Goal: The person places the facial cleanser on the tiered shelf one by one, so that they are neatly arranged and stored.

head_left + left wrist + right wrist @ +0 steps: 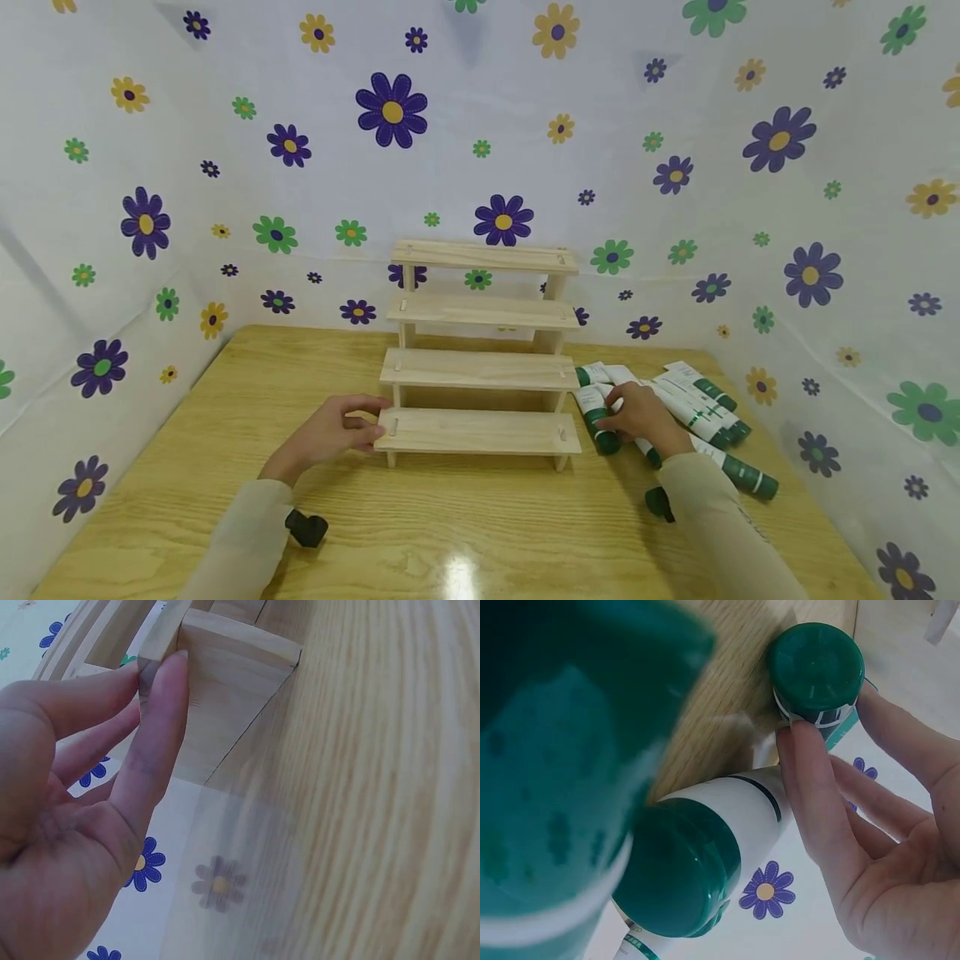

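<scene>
A four-step wooden display stand (480, 427) stands at the middle of the table. My left hand (324, 431) pinches the left end of its lowest step; in the left wrist view, thumb and finger lie on either side of the board end (161, 637). On the stand's right, my right hand (642, 415) grips a white squeeze tube (591, 402) with a green cap. The right wrist view shows that green cap (816, 666) between thumb and fingers. The tube lies at the left side of a pile of similar tubes.
Several more white-and-green tubes (686, 406) lie in a loose pile right of the stand, one (742, 475) nearer the front. The wood-grain table (420, 533) is bounded by flower-print cloth (480, 100) at the back and sides. Dark wrist cameras (306, 528) hang below both wrists.
</scene>
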Demonstrator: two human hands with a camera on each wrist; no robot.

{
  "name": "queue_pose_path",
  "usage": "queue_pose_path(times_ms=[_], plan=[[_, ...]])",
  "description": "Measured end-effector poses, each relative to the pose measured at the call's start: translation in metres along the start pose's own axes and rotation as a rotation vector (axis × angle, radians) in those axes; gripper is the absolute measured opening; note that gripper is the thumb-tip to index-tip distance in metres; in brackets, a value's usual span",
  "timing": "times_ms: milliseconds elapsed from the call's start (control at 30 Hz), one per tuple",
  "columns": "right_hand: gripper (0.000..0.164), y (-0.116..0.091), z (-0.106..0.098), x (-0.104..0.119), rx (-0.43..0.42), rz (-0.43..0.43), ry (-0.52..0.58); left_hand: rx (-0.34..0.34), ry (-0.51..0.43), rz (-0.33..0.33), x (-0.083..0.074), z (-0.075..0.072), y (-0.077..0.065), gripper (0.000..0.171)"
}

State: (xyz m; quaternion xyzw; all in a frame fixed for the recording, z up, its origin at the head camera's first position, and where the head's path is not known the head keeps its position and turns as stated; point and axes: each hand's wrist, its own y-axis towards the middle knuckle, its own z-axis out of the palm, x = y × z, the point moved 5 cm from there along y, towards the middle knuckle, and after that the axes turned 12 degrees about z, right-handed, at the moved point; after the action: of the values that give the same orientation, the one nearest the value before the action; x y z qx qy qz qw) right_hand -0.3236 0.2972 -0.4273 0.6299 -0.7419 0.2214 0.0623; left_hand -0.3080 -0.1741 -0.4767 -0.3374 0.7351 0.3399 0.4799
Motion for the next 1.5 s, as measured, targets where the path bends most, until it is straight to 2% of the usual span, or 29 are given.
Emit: queue_pose_path(times_ms=[133,367,867,1300,1500], plan=[[0.048,0.000,0.000,0.004,0.003,0.010,-0.040,-0.009,0.005,0.005,0.001,-0.002,0.000,0.053],[0.050,-0.001,0.004,0.004,0.048,0.032,0.024,-0.013,-0.009,0.000,-0.001,-0.001,-0.002,0.053],[0.050,-0.007,0.005,0.001,0.080,0.071,0.057,-0.017,-0.043,-0.021,0.000,0.003,0.000,0.054],[0.056,-0.012,-0.014,0.005,0.095,0.100,0.171,-0.013,-0.052,0.019,0.003,0.002,-0.001,0.055],[0.058,-0.017,-0.026,0.009,0.080,0.097,0.181,-0.014,-0.058,0.018,0.000,0.004,-0.002,0.056]])
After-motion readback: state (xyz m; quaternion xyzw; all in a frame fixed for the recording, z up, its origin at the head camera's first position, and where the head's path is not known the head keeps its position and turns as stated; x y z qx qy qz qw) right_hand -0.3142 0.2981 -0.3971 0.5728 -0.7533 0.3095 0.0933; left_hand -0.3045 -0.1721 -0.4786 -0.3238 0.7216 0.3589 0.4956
